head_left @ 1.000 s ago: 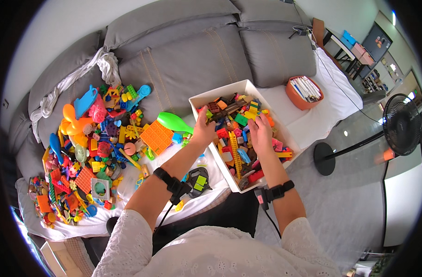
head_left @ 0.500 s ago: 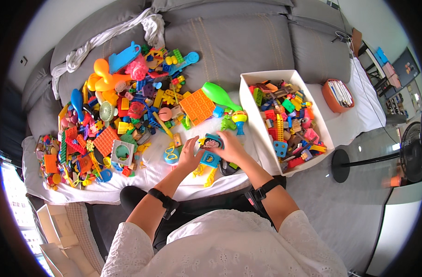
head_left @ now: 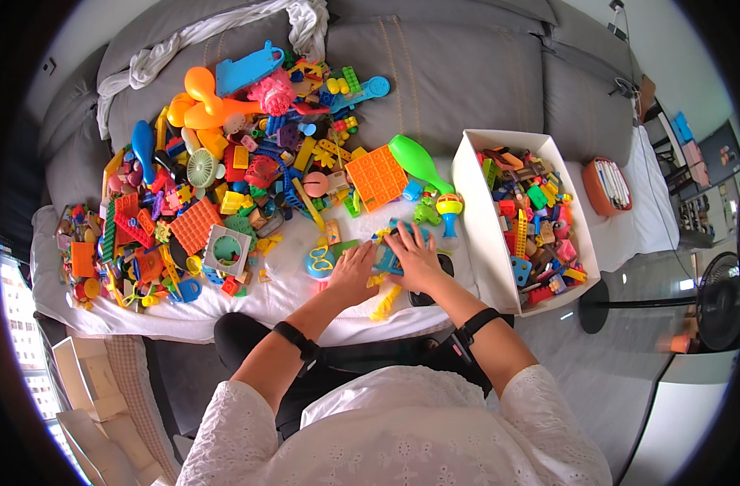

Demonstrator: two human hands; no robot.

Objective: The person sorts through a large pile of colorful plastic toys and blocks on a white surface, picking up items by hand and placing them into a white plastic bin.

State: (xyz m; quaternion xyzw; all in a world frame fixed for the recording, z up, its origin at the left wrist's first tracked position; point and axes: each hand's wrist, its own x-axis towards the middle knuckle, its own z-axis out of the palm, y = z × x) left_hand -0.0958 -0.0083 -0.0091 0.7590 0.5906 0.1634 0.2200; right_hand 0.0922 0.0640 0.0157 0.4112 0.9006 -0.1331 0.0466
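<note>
My left hand (head_left: 354, 277) lies low over the white cover, fingers stretched out and together, next to a flat green piece (head_left: 345, 247). Beside it, my right hand (head_left: 414, 259) rests palm down with spread fingers on a blue toy piece (head_left: 388, 261), which it partly hides. A yellow braided cord (head_left: 386, 303) trails out below the hands. To their left are yellow toy scissors (head_left: 322, 265) on a round blue piece. A black object (head_left: 445, 266) shows at the right hand's outer side, its kind unclear. Beyond the hands stands a yellow and blue toy (head_left: 449, 212).
A large heap of mixed toys, with an orange waffle-like plate (head_left: 376, 178) and a green bowling-pin shape (head_left: 416, 162), covers the left. A white box (head_left: 488, 243) of toys stands at right, then an orange basket (head_left: 594, 194) of books. A black fan (head_left: 720, 300) stands far right.
Both hands have gone down from holding up a small teal piece with a picture on it. My right hand now lies over the blue piece. The whole view has shifted slightly.
</note>
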